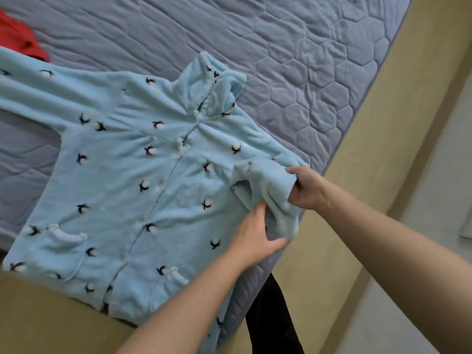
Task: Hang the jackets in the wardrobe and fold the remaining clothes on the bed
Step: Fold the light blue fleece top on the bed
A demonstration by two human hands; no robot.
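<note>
Pale blue fleece jacket [153, 190], printed with small dark-and-white sprigs, lay spread front-up and closed down the middle on the grey quilted mattress [306, 60], its hem reaching past the near edge. Below the grip, a strip of black cloth [270, 315] hung off the mattress side. Both hands were on the bunched near sleeve [265, 185]: the left hand [255, 233] had fingers tucked into the loose fabric with the thumb spread beneath it, and just beyond it the right hand [307, 189] was curled tight around the cuff end. The fleece looked thick, soft and light, with no stiffness of its own. It would likely sag and crumple wherever it was unsupported, yet its nap should keep it from slipping through fingers. For hanging, the shoulders either side of the raised collar [212, 80], further out from the grip, seemed the better holds, since a sleeve alone would drag the body askew. Across from the grip the other sleeve [38, 90] stretched flat, and beyond it lay a crumpled red garment [20, 39].
</note>
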